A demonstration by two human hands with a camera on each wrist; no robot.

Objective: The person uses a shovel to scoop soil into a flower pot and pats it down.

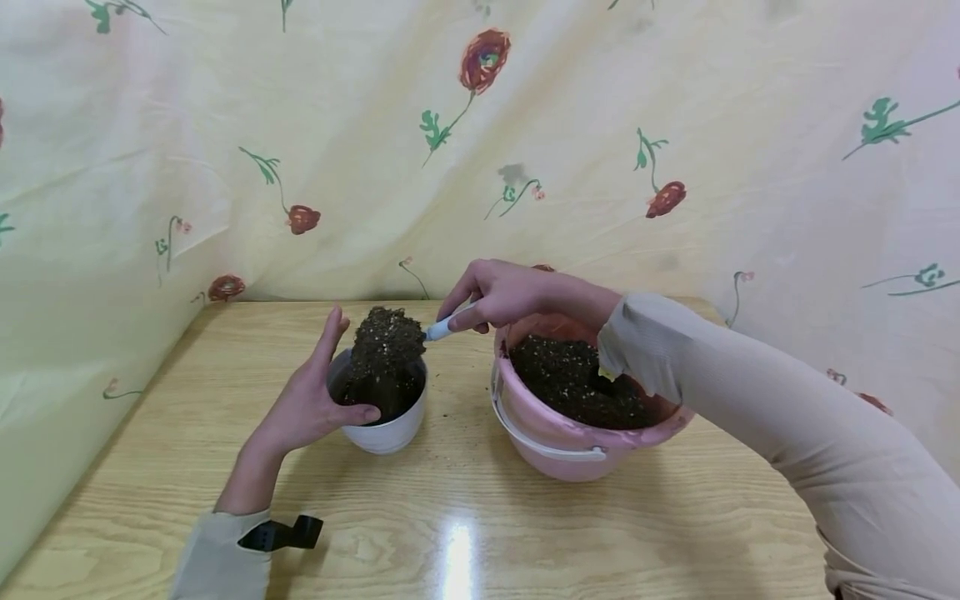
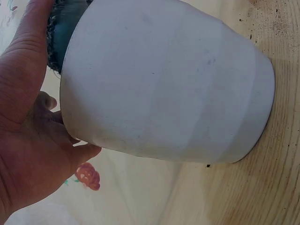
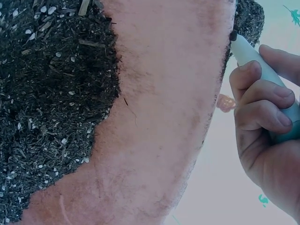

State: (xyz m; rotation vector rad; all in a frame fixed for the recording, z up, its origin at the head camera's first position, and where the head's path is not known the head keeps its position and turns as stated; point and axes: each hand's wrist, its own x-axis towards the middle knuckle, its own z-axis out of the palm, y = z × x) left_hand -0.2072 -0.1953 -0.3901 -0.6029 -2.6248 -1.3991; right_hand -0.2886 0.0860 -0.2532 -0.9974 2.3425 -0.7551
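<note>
My left hand (image 1: 303, 408) holds a white flower pot (image 1: 386, 433) at its rim, the thumb lying across the near side and the fingers on the far side. In the left wrist view the pot's ribbed wall (image 2: 164, 84) fills most of the picture. My right hand (image 1: 502, 292) grips the pale blue-white handle (image 1: 450, 325) of a hand trowel, fingers curled round it in the right wrist view. Dark potting soil (image 1: 386, 342) is heaped on the trowel over the pot and hides its blade. Some soil is inside the pot.
A pink bucket (image 1: 555, 433) with a white bail handle (image 1: 525, 437) stands right of the pot, holding dark soil (image 1: 562, 375) with white specks. My right forearm reaches over it. Crumbs dot the wooden table (image 1: 375, 533). Flower-patterned cloth (image 1: 360, 150) hangs behind.
</note>
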